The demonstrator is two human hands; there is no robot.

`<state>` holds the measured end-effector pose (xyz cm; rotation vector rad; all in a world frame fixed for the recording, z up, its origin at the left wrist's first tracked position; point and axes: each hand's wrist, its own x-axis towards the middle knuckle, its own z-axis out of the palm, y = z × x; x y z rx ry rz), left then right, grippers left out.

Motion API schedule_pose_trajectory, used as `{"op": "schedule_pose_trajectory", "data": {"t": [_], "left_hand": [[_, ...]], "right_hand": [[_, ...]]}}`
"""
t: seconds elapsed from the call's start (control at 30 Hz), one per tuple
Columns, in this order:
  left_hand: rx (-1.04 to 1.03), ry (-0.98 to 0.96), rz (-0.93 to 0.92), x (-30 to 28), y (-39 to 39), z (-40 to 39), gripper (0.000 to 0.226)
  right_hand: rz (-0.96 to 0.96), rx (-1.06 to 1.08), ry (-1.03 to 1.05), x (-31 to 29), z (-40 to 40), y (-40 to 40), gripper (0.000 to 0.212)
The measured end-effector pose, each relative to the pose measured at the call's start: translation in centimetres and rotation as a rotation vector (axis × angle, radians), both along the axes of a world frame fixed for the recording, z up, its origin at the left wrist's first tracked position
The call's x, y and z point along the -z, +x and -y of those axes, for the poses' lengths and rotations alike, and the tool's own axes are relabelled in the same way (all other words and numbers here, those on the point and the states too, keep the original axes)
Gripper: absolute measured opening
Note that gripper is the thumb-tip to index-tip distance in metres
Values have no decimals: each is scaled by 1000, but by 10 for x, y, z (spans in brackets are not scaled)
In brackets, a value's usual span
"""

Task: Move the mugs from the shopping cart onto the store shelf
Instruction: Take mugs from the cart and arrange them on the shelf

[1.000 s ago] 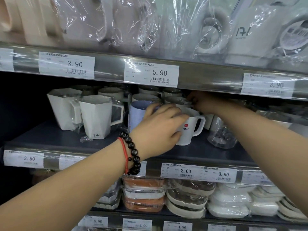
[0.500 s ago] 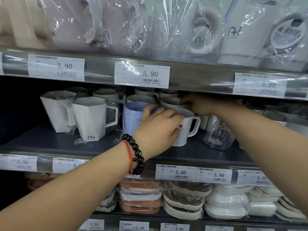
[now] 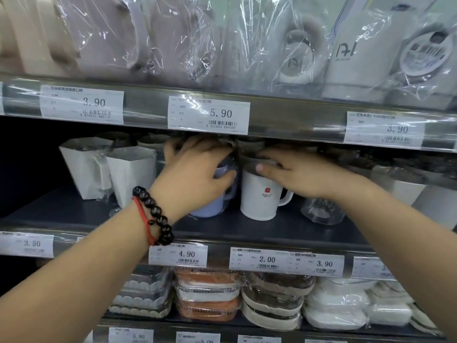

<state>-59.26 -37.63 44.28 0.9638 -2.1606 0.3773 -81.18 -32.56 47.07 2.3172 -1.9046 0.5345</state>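
The store shelf [image 3: 74,209] fills most of what I see: a dark middle deck with a metal price rail along its front edge, plastic-wrapped mugs on the level above and wrapped bowls [image 3: 272,303] on the level below. At the left of the middle deck stand two white angular mugs [image 3: 131,174], side by side in clear wrap. Right of centre the white mug [image 3: 262,196] with a small red logo stands upright on the deck, its handle turned right; just beside it to the right is a clear glass cup [image 3: 321,211]. The blue mug [image 3: 210,206] sits on the deck directly left of the white one, nearly touching it. My left hand [image 3: 195,174] is draped over the blue mug, fingers over its far side and thumb curled round the near rim, so that grip is closed on it. My right hand [image 3: 296,169] lies over the white mug's rim, thumb pressed to the front edge; the fingers are blurred, and I cannot tell whether they clasp it. A black bead bracelet [image 3: 155,214] and a red cord circle my left wrist.
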Motion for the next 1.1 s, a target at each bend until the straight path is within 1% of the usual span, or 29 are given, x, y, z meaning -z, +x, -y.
{"op": "schedule_pose_trajectory", "data": {"t": [0.07, 0.13, 0.17, 0.23, 0.3, 0.43, 0.5, 0.57, 0.63, 0.7, 0.77, 0.8, 0.87, 0.93, 1.03, 1.1], "left_hand": [[-41, 61, 73, 2, 5, 6, 42], [-44, 103, 104, 9, 5, 7, 43], [-34, 109, 100, 13, 4, 7, 45], [-19, 99, 84, 18, 4, 8, 48], [-17, 80, 89, 19, 5, 10, 49], [3, 71, 66, 23, 8, 13, 54], [4, 54, 42, 23, 12, 13, 58], [8, 39, -7, 19, 21, 11, 63], [-5, 23, -63, 14, 38, 10, 65], [-51, 14, -145, 10, 63, 14, 61], [-113, 31, -239, 11, 91, 21, 54], [-146, 44, -267, 13, 103, 25, 54], [-193, 75, -279, 19, 121, 34, 58], [-168, 122, -243, 26, 132, 42, 63], [-91, 135, -159, 34, 141, 53, 60], [-72, 119, -165, 36, 144, 56, 57]], "right_hand": [[-131, -22, 45, 11, -3, 7, 58], [-178, 12, 76, 22, 1, 7, 68], [-184, 29, 71, 27, 4, 6, 67], [-188, 35, 42, 32, 8, 2, 58], [-175, 27, 33, 32, 9, -1, 54], [-110, 10, 56, 31, 3, -1, 55], [-111, 44, 33, 31, -3, 5, 57], [-110, 60, -63, 30, -10, 15, 60], [-78, 20, -196, 31, -17, 32, 61], [-25, -60, -327, 36, -20, 52, 52], [-23, -114, -445, 48, -19, 75, 42], [-38, -111, -473, 54, -17, 87, 40], [-68, -50, -481, 62, -8, 106, 45], [-66, 40, -445, 63, 1, 115, 51], [-68, 109, -401, 63, 8, 116, 51], [-72, 119, -411, 64, 7, 117, 50]]}}
